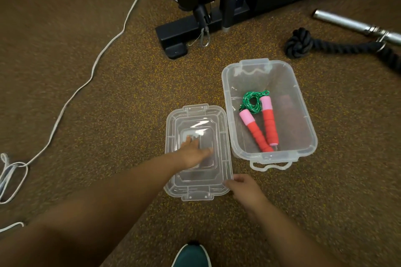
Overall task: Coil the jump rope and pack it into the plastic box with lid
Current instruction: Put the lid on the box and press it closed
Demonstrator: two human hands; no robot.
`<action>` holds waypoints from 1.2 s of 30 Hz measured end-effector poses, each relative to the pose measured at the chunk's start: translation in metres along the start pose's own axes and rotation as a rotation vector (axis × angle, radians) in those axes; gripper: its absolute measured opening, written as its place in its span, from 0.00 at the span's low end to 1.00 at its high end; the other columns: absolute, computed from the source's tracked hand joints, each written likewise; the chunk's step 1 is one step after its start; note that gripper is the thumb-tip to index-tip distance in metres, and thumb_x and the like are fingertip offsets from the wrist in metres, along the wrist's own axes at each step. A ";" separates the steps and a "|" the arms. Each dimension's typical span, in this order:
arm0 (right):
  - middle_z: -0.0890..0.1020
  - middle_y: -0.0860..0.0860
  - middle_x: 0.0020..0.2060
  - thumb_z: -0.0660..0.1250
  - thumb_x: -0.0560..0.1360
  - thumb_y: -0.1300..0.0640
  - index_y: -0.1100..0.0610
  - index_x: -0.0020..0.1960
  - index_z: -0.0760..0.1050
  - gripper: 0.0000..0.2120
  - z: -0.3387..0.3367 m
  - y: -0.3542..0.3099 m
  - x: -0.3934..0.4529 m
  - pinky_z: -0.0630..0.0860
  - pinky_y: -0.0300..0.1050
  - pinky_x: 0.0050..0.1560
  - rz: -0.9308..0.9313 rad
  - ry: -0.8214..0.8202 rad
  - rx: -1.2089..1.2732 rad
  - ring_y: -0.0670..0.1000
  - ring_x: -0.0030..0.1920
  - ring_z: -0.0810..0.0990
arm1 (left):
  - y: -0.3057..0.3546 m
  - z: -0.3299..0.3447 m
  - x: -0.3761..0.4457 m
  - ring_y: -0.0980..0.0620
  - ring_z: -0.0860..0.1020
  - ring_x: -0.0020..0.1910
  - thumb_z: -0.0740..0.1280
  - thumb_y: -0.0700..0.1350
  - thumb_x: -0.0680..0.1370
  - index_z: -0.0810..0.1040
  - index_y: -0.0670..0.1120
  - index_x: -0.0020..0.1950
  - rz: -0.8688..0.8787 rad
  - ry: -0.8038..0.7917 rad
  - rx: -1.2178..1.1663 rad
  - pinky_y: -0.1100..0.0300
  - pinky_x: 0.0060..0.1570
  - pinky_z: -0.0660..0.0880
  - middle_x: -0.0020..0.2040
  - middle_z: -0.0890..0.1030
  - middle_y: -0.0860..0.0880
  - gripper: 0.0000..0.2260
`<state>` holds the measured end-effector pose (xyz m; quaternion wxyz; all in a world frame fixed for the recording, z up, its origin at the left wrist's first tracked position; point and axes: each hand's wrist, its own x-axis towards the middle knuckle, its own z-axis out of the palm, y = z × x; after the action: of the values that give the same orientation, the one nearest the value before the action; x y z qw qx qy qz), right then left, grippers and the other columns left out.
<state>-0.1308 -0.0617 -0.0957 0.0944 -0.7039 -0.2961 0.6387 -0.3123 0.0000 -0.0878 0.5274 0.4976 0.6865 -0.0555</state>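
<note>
Speckled floor point(130, 93): clear ribbed lid point(219, 119), coiled jump rope point(252, 101) boxed.

The plastic box point(303, 102) and its lid point(219, 119) were clear, glossy plastic, catching glare. The jump rope point(252, 102) had a braided green cord and red grips that looked like ribbed foam. The floor point(108, 104) was matt, speckled, and rough. A bar point(347, 24) shone as polished metal.
</note>
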 end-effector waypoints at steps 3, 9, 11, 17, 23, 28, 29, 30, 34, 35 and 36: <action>0.83 0.57 0.49 0.68 0.71 0.66 0.60 0.58 0.72 0.16 0.013 -0.015 -0.015 0.79 0.50 0.49 -0.036 -0.016 0.183 0.55 0.47 0.83 | 0.024 -0.011 -0.009 0.37 0.59 0.75 0.59 0.70 0.70 0.56 0.52 0.77 -0.118 -0.027 -0.303 0.38 0.69 0.60 0.79 0.53 0.44 0.40; 0.83 0.51 0.49 0.64 0.73 0.62 0.50 0.64 0.71 0.20 0.051 -0.049 -0.047 0.79 0.53 0.51 -0.414 0.101 0.086 0.52 0.48 0.82 | 0.069 -0.036 -0.030 0.38 0.66 0.69 0.71 0.59 0.69 0.51 0.46 0.76 -0.182 0.095 -0.587 0.45 0.55 0.68 0.74 0.63 0.41 0.45; 0.81 0.50 0.55 0.66 0.69 0.59 0.49 0.65 0.70 0.24 0.059 -0.060 -0.057 0.77 0.54 0.58 -0.503 0.094 0.033 0.51 0.54 0.81 | 0.071 -0.043 -0.035 0.43 0.74 0.54 0.71 0.48 0.72 0.55 0.41 0.73 -0.194 0.222 -0.539 0.53 0.43 0.72 0.62 0.73 0.40 0.36; 0.78 0.50 0.59 0.68 0.73 0.51 0.47 0.67 0.70 0.23 0.053 -0.085 -0.081 0.75 0.43 0.57 -0.649 -0.073 -0.073 0.47 0.54 0.78 | 0.067 -0.090 -0.055 0.38 0.77 0.57 0.65 0.40 0.75 0.68 0.39 0.68 -0.103 0.541 -0.586 0.50 0.52 0.75 0.59 0.77 0.39 0.21; 0.79 0.44 0.53 0.63 0.77 0.57 0.52 0.63 0.75 0.15 0.003 -0.111 -0.085 0.72 0.29 0.55 -0.734 0.128 0.048 0.38 0.51 0.77 | 0.065 -0.158 -0.092 0.41 0.83 0.47 0.70 0.40 0.70 0.71 0.43 0.67 0.092 0.661 -0.952 0.42 0.47 0.80 0.55 0.81 0.41 0.25; 0.78 0.49 0.56 0.62 0.77 0.52 0.53 0.67 0.69 0.19 -0.028 -0.124 -0.069 0.73 0.43 0.61 -0.621 0.238 0.030 0.48 0.54 0.77 | 0.074 -0.145 -0.096 0.43 0.83 0.51 0.63 0.35 0.74 0.73 0.41 0.60 0.239 0.417 -1.120 0.48 0.40 0.82 0.58 0.80 0.41 0.14; 0.78 0.46 0.52 0.61 0.78 0.52 0.51 0.66 0.68 0.17 -0.033 -0.124 -0.067 0.74 0.37 0.54 -0.588 0.211 0.033 0.46 0.48 0.78 | 0.076 -0.137 -0.094 0.43 0.82 0.53 0.62 0.35 0.75 0.70 0.41 0.64 0.252 0.352 -1.126 0.49 0.43 0.82 0.59 0.80 0.42 0.17; 0.78 0.43 0.48 0.61 0.78 0.52 0.49 0.61 0.68 0.12 -0.037 -0.125 -0.066 0.74 0.34 0.48 -0.558 0.210 0.025 0.44 0.44 0.77 | 0.078 -0.130 -0.090 0.43 0.82 0.54 0.61 0.35 0.76 0.68 0.42 0.68 0.265 0.295 -1.135 0.50 0.45 0.82 0.60 0.79 0.42 0.20; 0.81 0.54 0.47 0.63 0.76 0.55 0.59 0.67 0.71 0.20 -0.057 -0.121 -0.055 0.74 0.46 0.50 -0.483 0.304 0.045 0.49 0.43 0.77 | 0.076 -0.108 -0.076 0.43 0.81 0.57 0.59 0.34 0.77 0.65 0.44 0.71 0.302 0.136 -1.204 0.52 0.42 0.82 0.63 0.78 0.42 0.23; 0.82 0.57 0.49 0.64 0.75 0.56 0.60 0.65 0.72 0.19 -0.060 -0.120 -0.054 0.75 0.48 0.49 -0.469 0.293 0.052 0.50 0.43 0.78 | 0.074 -0.104 -0.072 0.43 0.81 0.56 0.60 0.34 0.77 0.65 0.45 0.71 0.309 0.119 -1.215 0.53 0.42 0.82 0.63 0.78 0.42 0.22; 0.83 0.57 0.50 0.64 0.75 0.57 0.60 0.63 0.74 0.17 -0.064 -0.119 -0.053 0.76 0.48 0.49 -0.449 0.278 0.059 0.51 0.44 0.79 | 0.072 -0.101 -0.067 0.43 0.81 0.56 0.60 0.34 0.77 0.65 0.45 0.70 0.313 0.118 -1.214 0.52 0.44 0.82 0.62 0.78 0.41 0.22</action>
<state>-0.1053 0.0216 0.0207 0.2940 -0.6985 -0.4101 0.5074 -0.3299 0.0552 0.0410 0.6790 0.2064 0.5427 0.4493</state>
